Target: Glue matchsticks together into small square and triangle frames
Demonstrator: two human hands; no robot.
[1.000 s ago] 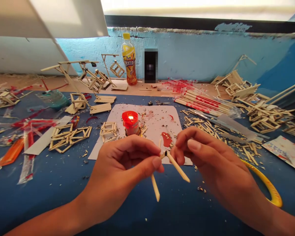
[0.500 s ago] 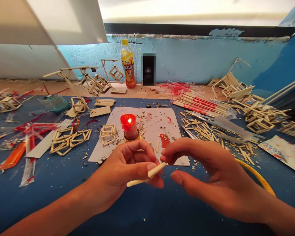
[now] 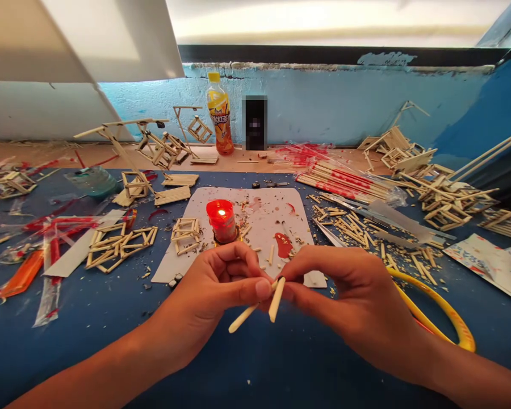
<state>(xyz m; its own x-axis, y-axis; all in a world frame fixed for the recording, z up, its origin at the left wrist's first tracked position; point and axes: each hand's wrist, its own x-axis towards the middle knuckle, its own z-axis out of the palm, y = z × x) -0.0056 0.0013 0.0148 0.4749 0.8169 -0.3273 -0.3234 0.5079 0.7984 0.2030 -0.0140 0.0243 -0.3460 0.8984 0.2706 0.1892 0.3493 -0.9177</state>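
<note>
Between thumb and fingers, my left hand [image 3: 221, 295] pinches short pale wooden sticks. One stick [image 3: 243, 318] slants down to the left from its fingertips. A second stick [image 3: 277, 301] points down between the two hands, its top end at the fingertips. My right hand [image 3: 344, 301] is closed on the upper end of this second stick, its fingers close against the left thumb. Just behind the hands a lit red candle [image 3: 220, 218] stands on a pale board [image 3: 255, 199], beside a small stick cube [image 3: 186, 235].
Stick frames [image 3: 121, 245] and plastic wrappers [image 3: 53, 278] lie at left. Cut stick pieces [image 3: 353, 224], scissors with yellow handles [image 3: 447, 307] and wrapped sticks [image 3: 349, 182] lie at right. A drink bottle [image 3: 220, 116] and a dark upright object [image 3: 255, 125] stand at the wall.
My right hand has moved left and closed on the stick, which has turned from slanting up to the right to pointing down. More of the yellow handles shows.
</note>
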